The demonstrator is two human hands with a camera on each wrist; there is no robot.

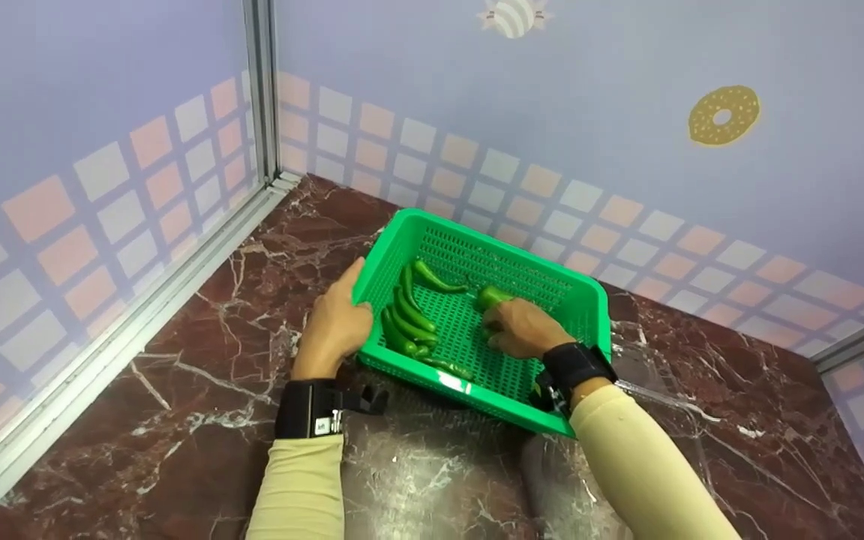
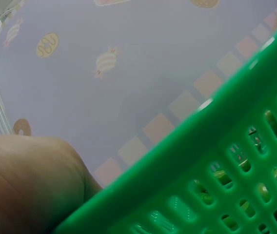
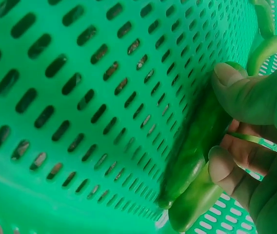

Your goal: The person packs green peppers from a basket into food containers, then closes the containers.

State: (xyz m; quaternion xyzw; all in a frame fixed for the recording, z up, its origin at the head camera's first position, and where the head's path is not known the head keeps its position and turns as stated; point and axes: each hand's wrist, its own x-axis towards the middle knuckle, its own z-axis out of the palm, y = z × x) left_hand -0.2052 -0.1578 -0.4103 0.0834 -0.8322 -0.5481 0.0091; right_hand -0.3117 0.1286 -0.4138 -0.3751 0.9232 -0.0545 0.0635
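Right hand (image 1: 520,328): your grip is closed on green peppers (image 3: 197,161). The wrist view shows thumb and curled fingers (image 3: 224,165) pinching at least two long pods together, near the inner wall of the basket (image 1: 582,289). From the head view the hand sits inside the basket, right of centre, with one pepper tip poking out past the knuckles.

Left hand (image 1: 334,326): it holds the basket's left rim, thumb hooked over the edge and fingers hidden outside the wall, steadying it.

Loose peppers (image 1: 408,319): a cluster lies on the basket floor just beside your left hand, with one more curved pod (image 1: 438,279) apart toward the far wall.

Handling, as a judgement: the pods look light, smooth-skinned and a little slippery, firm but likely to snap if bent hard. Take them round the thick middle, not by the thin tip or stem. The basket is light perforated plastic and will probably slide or tip unless held.

Table (image 1: 177,420): dark red marble-patterned top; the basket stands on it, seemingly tilted toward you.

Surroundings: lilac walls with checked tiles and a doughnut print (image 1: 723,114).
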